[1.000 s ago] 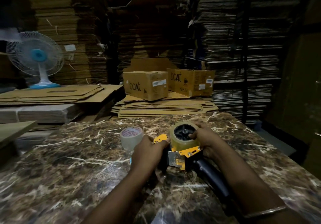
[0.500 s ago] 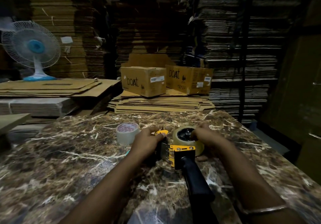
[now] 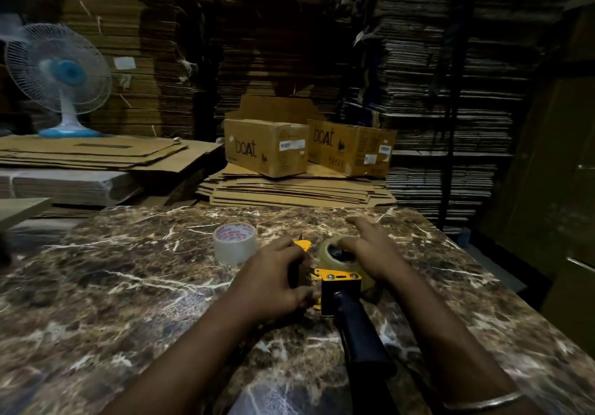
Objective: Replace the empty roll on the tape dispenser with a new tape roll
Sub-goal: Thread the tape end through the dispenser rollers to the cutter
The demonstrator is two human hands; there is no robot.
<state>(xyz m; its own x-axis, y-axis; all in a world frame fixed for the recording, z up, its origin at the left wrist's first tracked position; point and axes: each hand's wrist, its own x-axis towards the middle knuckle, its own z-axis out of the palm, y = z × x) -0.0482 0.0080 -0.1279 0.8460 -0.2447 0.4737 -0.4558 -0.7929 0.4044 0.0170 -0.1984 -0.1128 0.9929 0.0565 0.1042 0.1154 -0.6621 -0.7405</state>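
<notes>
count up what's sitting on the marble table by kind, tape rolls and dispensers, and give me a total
Tape rolls: 2, a loose clear tape roll and a roll on the dispenser
Tape dispensers: 1, the yellow tape dispenser
Total: 3

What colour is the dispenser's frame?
Yellow frame, black handle; clearest in the head view.

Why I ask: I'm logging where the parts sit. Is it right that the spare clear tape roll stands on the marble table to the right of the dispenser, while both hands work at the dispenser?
Not quite. In the head view the spare clear tape roll stands on the marble table to the left of the dispenser, beyond the left hand. The right hand rests on the mounted roll.
</notes>
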